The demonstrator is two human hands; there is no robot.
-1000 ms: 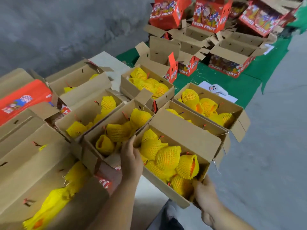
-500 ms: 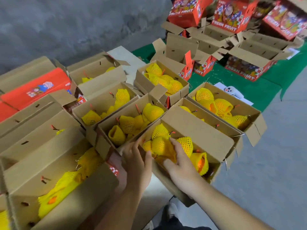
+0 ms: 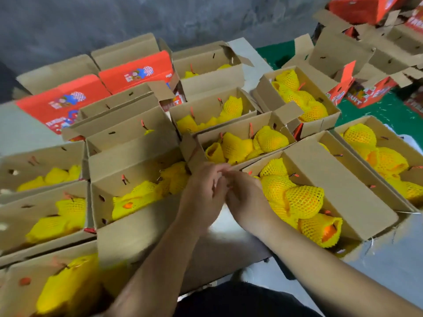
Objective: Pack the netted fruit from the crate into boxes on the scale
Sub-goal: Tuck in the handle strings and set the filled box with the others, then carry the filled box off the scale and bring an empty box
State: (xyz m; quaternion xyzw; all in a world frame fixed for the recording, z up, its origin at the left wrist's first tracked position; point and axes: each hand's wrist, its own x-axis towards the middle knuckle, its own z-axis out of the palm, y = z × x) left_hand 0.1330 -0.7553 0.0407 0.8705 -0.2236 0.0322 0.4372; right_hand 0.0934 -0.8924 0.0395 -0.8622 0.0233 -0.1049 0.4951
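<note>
Both hands met at the near-left corner of an open brown cardboard box (image 3: pixel 338 191) filled with orange fruit in yellow foam netting (image 3: pixel 302 200). The left hand (image 3: pixel 203 193) and the right hand (image 3: pixel 245 197) touched, fingers loosely bent toward each other; motion blur hid whether either gripped anything. The right hand lay just beside the netted fruit. More open cardboard boxes of netted fruit (image 3: pixel 247 145) stood around, with red printed box lids (image 3: pixel 137 72) behind them on the left.
</note>
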